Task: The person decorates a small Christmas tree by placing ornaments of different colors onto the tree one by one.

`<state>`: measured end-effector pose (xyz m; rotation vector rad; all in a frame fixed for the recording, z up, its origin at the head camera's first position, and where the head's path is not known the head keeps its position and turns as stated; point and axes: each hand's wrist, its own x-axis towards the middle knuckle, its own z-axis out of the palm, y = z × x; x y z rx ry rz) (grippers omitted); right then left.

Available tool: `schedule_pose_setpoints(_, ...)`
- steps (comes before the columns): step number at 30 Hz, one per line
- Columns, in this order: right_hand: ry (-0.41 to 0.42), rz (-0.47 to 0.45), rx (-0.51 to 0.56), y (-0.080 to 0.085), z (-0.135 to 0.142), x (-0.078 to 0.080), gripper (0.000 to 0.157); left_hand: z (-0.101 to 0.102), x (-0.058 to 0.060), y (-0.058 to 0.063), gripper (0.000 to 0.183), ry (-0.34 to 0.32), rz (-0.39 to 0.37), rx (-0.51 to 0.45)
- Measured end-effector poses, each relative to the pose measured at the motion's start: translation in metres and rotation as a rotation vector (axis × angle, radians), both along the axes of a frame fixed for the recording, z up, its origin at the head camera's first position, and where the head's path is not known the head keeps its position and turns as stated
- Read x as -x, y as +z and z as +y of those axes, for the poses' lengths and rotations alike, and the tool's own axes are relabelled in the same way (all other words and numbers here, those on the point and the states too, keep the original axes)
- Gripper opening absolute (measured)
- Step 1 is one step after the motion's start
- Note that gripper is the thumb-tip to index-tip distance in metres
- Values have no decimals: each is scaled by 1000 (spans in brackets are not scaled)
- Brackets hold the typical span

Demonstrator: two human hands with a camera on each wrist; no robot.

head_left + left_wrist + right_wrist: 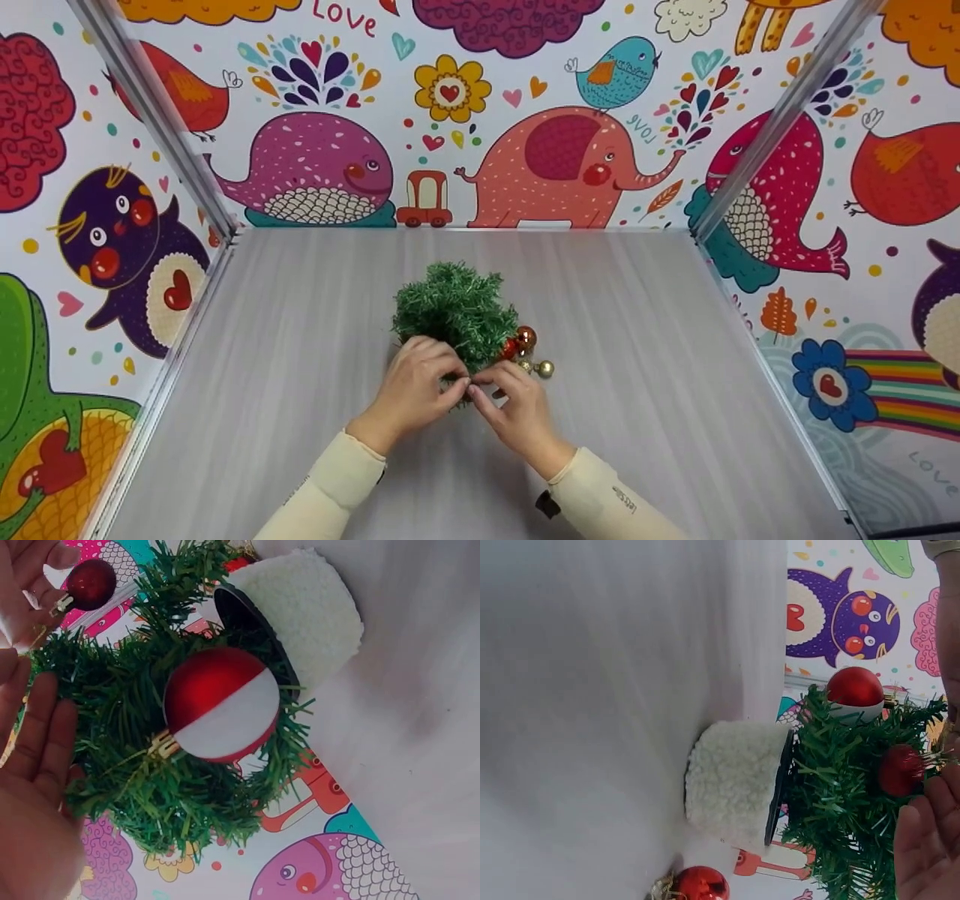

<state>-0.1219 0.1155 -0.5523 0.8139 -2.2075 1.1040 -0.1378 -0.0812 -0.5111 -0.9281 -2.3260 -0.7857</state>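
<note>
Head view: at six o'clock on the artificial Christmas tree (459, 307), left hand (420, 380) and right hand (519, 405) fingertips pinch a dark-red bauble (92, 585) by its gold string (39, 634).

**Forearm wear, one pair, cream**

Left hand (420, 379): bare from fingertips to wrist.
Left sleeve (337, 480): cream, smooth, close-fitting; cuff edge at the wrist, behind the fingers; small dark lettering along the outer side, farther back from the fingers, too small to read; dark sliver (383, 472) on the inner side, near the cuff.
Right hand (519, 409): bare likewise.
Right sleeve (600, 487): matching cream; dark lettering running lengthwise, back from the fingers, not clearly legible.
Black piece (547, 505): small, blocky, on the inner side, behind the cuff edge.
</note>
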Motion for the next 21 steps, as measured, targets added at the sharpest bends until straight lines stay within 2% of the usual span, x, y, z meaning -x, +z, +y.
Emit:
schedule_pose_setpoints(3, 13, 4, 30, 0, -1, 1, 3, 0, 0, 0, 5, 4, 2, 2)
schedule_pose_setpoints(6, 0, 29, 45, 0, -1, 3, 7, -1, 1, 0, 6, 16, 21, 10)
schedule_pose_setpoints(14, -149, 124, 18, -2, -1, 8, 11, -2, 4, -1, 7, 78, 101, 40)
schedule_pose_setpoints(21, -236, 97, 1, -5, -2, 13, 8, 3, 7, -2, 5, 163, 145, 30)
